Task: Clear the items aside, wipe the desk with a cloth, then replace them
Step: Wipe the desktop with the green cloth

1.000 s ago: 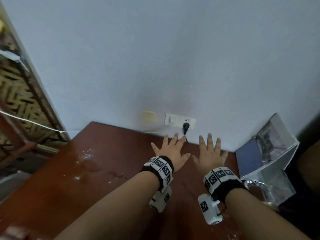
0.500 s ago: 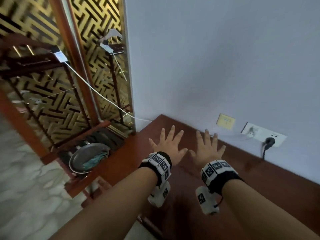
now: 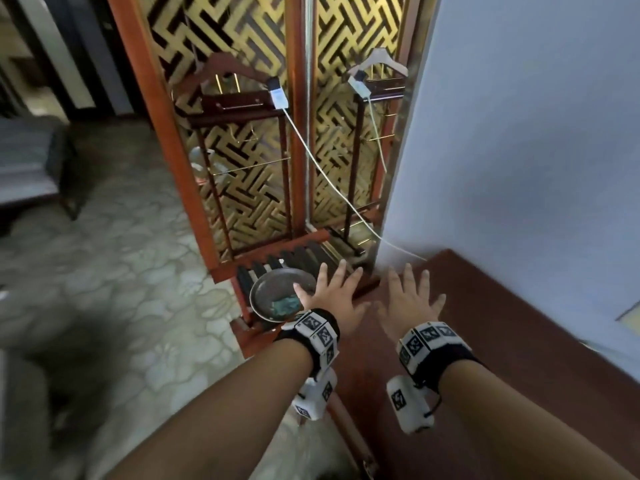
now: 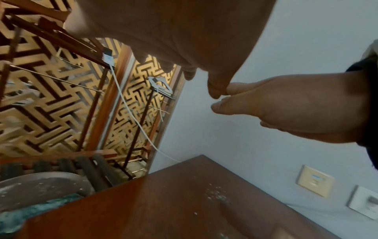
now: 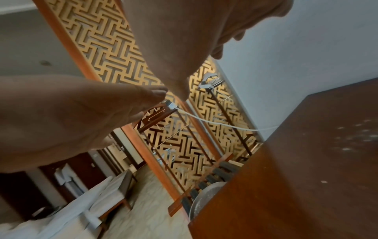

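A dark red-brown desk (image 3: 502, 341) fills the lower right of the head view, with white specks on its top (image 4: 216, 194). Beyond its left end, a round metal basin (image 3: 273, 289) holds a crumpled green cloth (image 3: 285, 305); the cloth (image 4: 30, 210) also shows in the left wrist view. My left hand (image 3: 334, 299) hovers with fingers spread over the desk's left edge, right beside the basin. My right hand (image 3: 408, 303) is held flat above the desk corner, fingers spread too. Neither hand holds anything.
A lattice screen with a wooden frame (image 3: 242, 133) stands behind the basin. A wooden rack (image 3: 242, 109) carries a white charger (image 3: 278, 97) whose cable (image 3: 332, 181) runs to the desk corner. The wall (image 3: 519, 133) bounds the desk. Patterned floor (image 3: 121, 271) lies left.
The view has swung left from the wall sockets to the desk's left end, bringing the basin and cloth close under my left hand. Both hands stay spread and empty.
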Tool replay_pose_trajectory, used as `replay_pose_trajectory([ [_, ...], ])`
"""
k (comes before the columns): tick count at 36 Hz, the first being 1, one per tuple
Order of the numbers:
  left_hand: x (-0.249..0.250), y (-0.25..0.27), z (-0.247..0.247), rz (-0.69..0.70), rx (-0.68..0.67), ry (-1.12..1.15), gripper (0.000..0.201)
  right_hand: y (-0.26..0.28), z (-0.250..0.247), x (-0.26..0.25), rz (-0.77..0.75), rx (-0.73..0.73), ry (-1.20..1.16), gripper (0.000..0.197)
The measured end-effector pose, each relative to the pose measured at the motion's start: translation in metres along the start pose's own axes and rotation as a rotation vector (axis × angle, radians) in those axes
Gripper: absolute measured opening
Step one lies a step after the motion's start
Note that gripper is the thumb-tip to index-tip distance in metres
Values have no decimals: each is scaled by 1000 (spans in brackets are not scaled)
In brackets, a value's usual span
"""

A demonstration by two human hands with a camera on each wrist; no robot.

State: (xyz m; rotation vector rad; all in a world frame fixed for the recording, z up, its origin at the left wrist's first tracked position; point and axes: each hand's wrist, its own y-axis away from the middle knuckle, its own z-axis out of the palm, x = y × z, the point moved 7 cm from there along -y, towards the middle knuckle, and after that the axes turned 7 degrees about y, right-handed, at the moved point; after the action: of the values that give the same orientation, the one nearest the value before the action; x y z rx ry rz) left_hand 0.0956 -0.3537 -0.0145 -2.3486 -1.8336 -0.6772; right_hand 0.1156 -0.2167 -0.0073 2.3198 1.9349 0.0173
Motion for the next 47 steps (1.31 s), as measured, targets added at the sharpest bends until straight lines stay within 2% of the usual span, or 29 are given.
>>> replay_pose_trajectory([
  [13,-105,-94,-31,-176,-50,70,68,-120,29,-91,-133,-76,7,71],
  [18,-149,-117,-28,-252,-82,63,67,-153,51,-111,-149,-150,32,72],
  [27,-212,-169,-13,-278,-133,107,68,-207,92,-150,-150,-255,99,72],
  [34,-271,-230,13,-280,-175,132,70,-271,140,-185,-139,-329,132,68],
  [39,-315,-282,52,-250,-247,170,77,-319,190,-199,-102,-439,209,62],
  [44,-348,-320,85,-239,-322,136,78,-358,239,-205,-63,-544,251,69],
  [47,-358,-336,109,-241,-383,138,77,-363,274,-207,-81,-625,272,74],
])
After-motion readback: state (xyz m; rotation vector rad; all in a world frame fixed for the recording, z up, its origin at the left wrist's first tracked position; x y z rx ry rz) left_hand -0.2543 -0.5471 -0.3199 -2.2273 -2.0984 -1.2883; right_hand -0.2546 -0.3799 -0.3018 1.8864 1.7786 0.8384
